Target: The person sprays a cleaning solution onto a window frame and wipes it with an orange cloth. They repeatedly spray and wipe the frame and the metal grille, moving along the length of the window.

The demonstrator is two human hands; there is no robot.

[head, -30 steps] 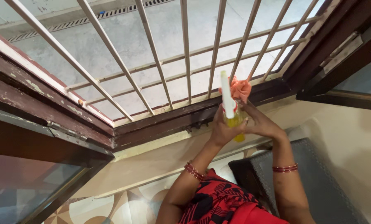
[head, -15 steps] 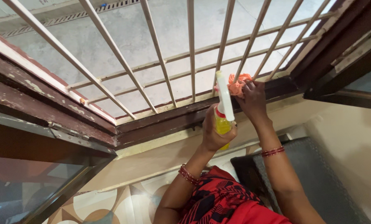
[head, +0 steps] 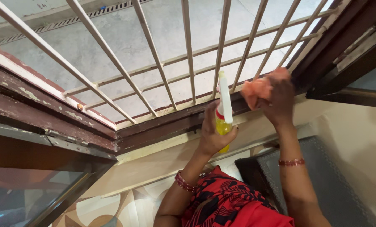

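Note:
My left hand (head: 212, 133) grips a spray bottle (head: 222, 117) with yellow liquid, a red collar and a white nozzle that points up at the window bars. My right hand (head: 278, 101) holds a bunched orange cloth (head: 256, 89) against the dark brown window frame (head: 171, 122), near its right corner. Both wrists wear red bangles. The cloth's far side is hidden behind my fingers.
White metal bars (head: 188, 54) cover the window opening over a grey concrete floor outside. An open window sash with glass (head: 28, 185) hangs at the lower left, another (head: 364, 75) at the right. A dark grey padded seat (head: 322, 185) lies below my right arm.
My right hand has slid the orange cloth to the right along the frame, toward the corner. The left hand with the bottle has stayed almost still.

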